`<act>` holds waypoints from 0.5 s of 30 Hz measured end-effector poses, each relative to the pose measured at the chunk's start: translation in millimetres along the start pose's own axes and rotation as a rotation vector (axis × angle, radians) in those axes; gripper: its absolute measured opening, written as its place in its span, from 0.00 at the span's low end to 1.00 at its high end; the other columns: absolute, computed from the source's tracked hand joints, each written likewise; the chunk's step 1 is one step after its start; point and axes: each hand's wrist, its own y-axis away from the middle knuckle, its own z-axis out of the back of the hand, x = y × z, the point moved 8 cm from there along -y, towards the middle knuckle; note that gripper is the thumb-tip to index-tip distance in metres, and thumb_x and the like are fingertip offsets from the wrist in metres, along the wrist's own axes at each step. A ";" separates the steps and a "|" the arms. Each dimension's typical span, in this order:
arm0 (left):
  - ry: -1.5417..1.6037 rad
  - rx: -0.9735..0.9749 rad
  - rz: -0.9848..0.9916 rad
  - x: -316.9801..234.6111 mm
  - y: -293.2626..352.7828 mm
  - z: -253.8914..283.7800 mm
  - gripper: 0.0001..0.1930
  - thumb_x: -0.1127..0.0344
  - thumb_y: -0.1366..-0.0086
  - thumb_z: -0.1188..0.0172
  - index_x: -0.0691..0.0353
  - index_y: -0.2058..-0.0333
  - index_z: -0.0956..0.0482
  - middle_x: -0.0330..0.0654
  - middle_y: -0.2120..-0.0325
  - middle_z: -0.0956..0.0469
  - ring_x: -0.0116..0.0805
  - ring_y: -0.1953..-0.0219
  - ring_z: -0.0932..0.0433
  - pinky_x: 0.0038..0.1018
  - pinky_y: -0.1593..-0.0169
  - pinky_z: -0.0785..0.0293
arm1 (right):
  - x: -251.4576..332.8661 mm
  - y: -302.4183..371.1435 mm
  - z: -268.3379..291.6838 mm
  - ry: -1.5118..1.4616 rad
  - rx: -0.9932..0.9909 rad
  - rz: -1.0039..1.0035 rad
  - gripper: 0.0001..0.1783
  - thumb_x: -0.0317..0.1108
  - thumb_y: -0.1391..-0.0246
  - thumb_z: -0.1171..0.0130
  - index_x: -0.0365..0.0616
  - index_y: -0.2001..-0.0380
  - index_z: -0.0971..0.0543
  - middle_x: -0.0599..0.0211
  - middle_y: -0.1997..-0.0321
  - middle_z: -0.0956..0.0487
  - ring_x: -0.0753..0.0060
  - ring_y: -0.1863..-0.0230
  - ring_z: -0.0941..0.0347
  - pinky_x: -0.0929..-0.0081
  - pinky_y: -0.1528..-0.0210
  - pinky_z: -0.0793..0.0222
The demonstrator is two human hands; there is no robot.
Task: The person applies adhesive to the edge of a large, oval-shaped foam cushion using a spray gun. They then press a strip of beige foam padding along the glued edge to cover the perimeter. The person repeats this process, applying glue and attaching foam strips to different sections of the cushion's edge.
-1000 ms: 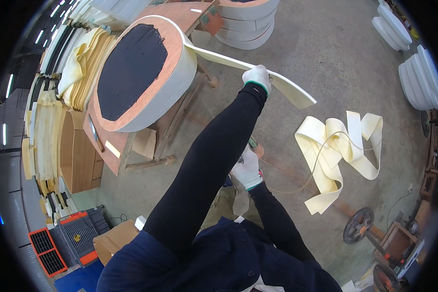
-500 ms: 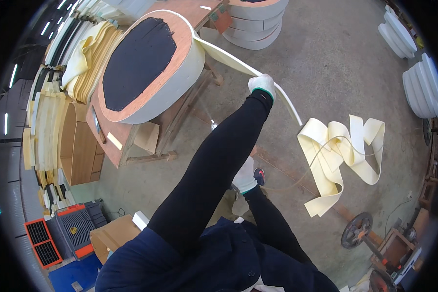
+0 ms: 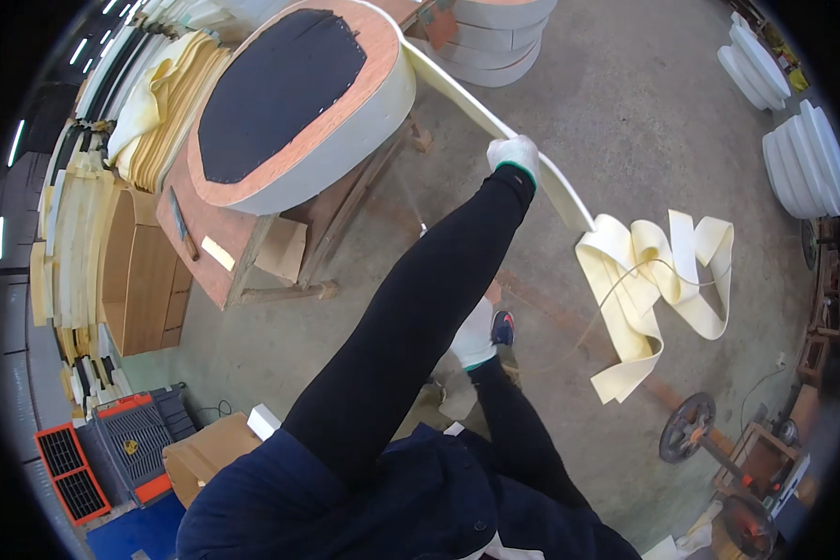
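Observation:
My left hand (image 3: 513, 157), in a white glove with a green cuff, grips a long cream foam strip (image 3: 457, 93). The strip runs taut from the rim of an oval seat-like piece (image 3: 397, 103) down to a loose, folded pile of the same foam (image 3: 630, 271) on the floor at right. The oval piece has a pale side, a wooden border and a black centre. Lower down, my gloved right hand (image 3: 474, 334) is closed round a spray gun, mostly hidden behind my left arm; its nozzle tip (image 3: 424, 229) shows past the sleeve, and a thin hose trails off to the right.
The oval piece rests on a wooden bench (image 3: 219, 271) holding a knife-like tool (image 3: 181, 224). Foam sheets (image 3: 177, 112) and a cardboard box (image 3: 145, 271) stand at left. White foam pieces (image 3: 807, 159) are stacked far right. A wheeled frame (image 3: 689, 427) stands lower right.
The view has shifted slightly. My left hand stays on the strip, drawn slightly right and downward. The spray gun's nozzle shows less past my left sleeve.

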 end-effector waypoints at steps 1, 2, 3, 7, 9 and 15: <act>-0.006 -0.042 0.014 1.0 3.5 7.9 0.11 0.63 0.38 0.38 0.61 0.60 0.16 0.52 0.63 0.15 0.49 0.56 0.15 0.35 0.54 0.20 | -8.3 4.0 -3.4 -0.051 -0.003 -0.069 0.26 0.18 0.51 0.43 0.39 0.45 0.22 0.58 0.58 0.17 0.61 0.62 0.19 0.74 0.59 0.27; -0.062 -0.061 -0.017 -1.0 5.2 13.4 0.11 0.64 0.40 0.36 0.62 0.61 0.16 0.52 0.64 0.14 0.50 0.58 0.14 0.36 0.55 0.19 | -16.2 6.9 -4.9 -0.102 -0.024 -0.135 0.27 0.17 0.50 0.45 0.39 0.45 0.23 0.58 0.58 0.18 0.60 0.61 0.20 0.74 0.59 0.28; -0.086 -0.043 -0.086 -5.0 5.3 16.5 0.11 0.63 0.40 0.35 0.62 0.61 0.16 0.52 0.64 0.14 0.50 0.58 0.14 0.36 0.55 0.19 | -23.6 9.0 -6.2 -0.192 -0.043 -0.195 0.27 0.16 0.51 0.46 0.38 0.44 0.23 0.57 0.58 0.18 0.59 0.61 0.20 0.73 0.58 0.28; -0.159 -0.005 -0.269 -15.1 2.6 25.6 0.12 0.63 0.41 0.33 0.62 0.61 0.16 0.51 0.62 0.14 0.50 0.61 0.14 0.36 0.55 0.18 | -27.8 10.9 -12.4 -0.088 -0.001 -0.224 0.29 0.15 0.52 0.49 0.37 0.43 0.25 0.55 0.59 0.19 0.54 0.60 0.21 0.68 0.58 0.28; -0.123 0.000 -0.180 -11.1 4.9 29.2 0.12 0.63 0.39 0.34 0.63 0.60 0.17 0.51 0.62 0.15 0.48 0.61 0.14 0.36 0.56 0.19 | -23.3 12.1 -5.6 -0.074 -0.062 -0.178 0.29 0.15 0.52 0.49 0.37 0.43 0.25 0.55 0.60 0.19 0.54 0.60 0.21 0.68 0.58 0.27; -0.093 0.350 0.065 -49.1 69.9 5.9 0.19 0.58 0.33 0.39 0.67 0.50 0.19 0.52 0.57 0.16 0.40 0.55 0.15 0.33 0.57 0.20 | -11.5 18.3 -9.1 0.004 0.058 -0.040 0.28 0.16 0.50 0.47 0.36 0.43 0.25 0.53 0.56 0.18 0.55 0.54 0.19 0.68 0.53 0.26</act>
